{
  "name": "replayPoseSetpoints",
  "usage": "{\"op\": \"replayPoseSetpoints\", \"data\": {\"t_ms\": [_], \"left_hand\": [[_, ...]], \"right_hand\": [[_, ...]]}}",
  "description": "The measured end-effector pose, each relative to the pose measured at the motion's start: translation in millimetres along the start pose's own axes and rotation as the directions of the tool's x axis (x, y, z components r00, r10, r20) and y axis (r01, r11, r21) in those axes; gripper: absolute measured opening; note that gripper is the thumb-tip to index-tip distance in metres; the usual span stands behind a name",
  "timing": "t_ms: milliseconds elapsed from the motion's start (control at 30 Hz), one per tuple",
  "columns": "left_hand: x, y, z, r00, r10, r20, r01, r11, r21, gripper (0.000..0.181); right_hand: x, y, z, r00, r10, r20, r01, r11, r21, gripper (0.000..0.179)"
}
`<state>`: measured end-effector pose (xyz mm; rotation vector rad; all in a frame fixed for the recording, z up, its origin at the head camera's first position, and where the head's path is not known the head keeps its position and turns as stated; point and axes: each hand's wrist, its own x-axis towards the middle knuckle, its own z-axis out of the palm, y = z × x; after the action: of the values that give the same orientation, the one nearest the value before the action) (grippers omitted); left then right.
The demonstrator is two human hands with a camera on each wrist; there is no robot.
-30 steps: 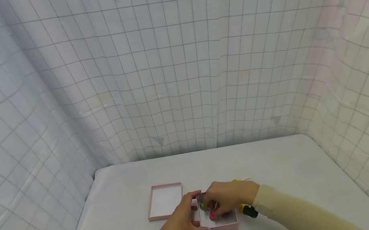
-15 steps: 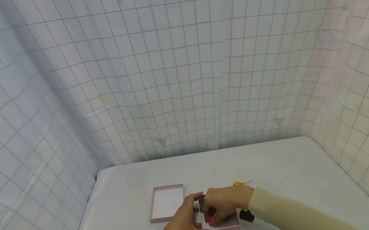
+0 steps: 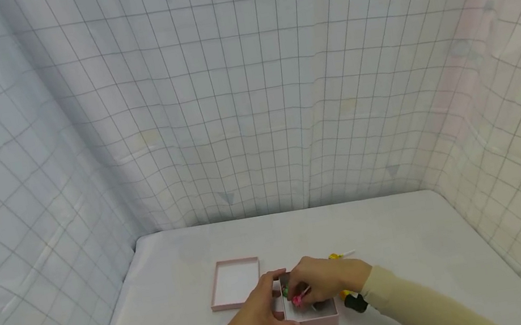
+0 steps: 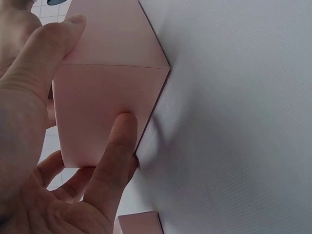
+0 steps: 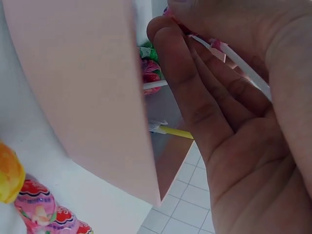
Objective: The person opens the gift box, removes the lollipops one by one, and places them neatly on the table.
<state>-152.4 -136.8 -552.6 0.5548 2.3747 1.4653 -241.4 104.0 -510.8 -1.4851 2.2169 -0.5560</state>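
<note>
A pink open box (image 3: 318, 324) stands on the table, and my left hand (image 3: 259, 313) grips its left side. In the left wrist view, the thumb lies on one wall of the box (image 4: 102, 92) while a fingertip presses another and further fingers reach round the far corner. My right hand (image 3: 322, 278) is over and partly inside the box, pinching a pink-wrapped lollipop (image 3: 298, 299) by thumb and fingers. Its white stick (image 5: 243, 66) runs along the palm in the right wrist view. Beside the fingers, inside the box, lie a red-and-pink lollipop (image 5: 151, 73), a green wrapper (image 5: 146, 52) and a yellow stick (image 5: 175, 132).
The shallow pink lid (image 3: 235, 284) lies inside up, left of and behind the box. Right of the box, partly behind my right wrist, is a yellow lollipop (image 3: 334, 256). More pink-wrapped lollipops (image 5: 36, 204) lie outside the box. Gridded curtains (image 3: 250, 101) surround the white table (image 3: 178, 257).
My right hand dipped lower in the box with the pink lollipop, then rose slightly, tilting its stick up. My left hand keeps its grip on the box.
</note>
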Motion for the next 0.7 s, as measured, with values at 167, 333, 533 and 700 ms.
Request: {"op": "replayPoseSetpoints", "data": {"t_ms": [167,333,533,700], "left_hand": [[2.1,-0.3,-0.6,1.000,0.002,-0.003,-0.002,1.000,0.026,0.117],[2.7,-0.9,0.5,1.000,-0.007,-0.006,0.007,0.999,0.036,0.118],[1.9,0.2,1.3,1.000,-0.010,-0.015,0.011,0.999,0.040,0.117],[1.5,0.9,1.8,1.000,-0.013,-0.012,0.013,0.999,0.034,0.117]], "right_hand": [[-6.2,1,2,0.999,0.031,-0.027,-0.030,0.999,0.039,0.018],[-12.7,-1,2,0.997,0.047,-0.056,-0.044,0.998,0.054,0.016],[-23.5,-3,3,0.993,0.059,-0.103,-0.047,0.993,0.111,0.018],[-34.5,-2,4,0.987,0.087,-0.135,-0.067,0.986,0.150,0.016]]}}
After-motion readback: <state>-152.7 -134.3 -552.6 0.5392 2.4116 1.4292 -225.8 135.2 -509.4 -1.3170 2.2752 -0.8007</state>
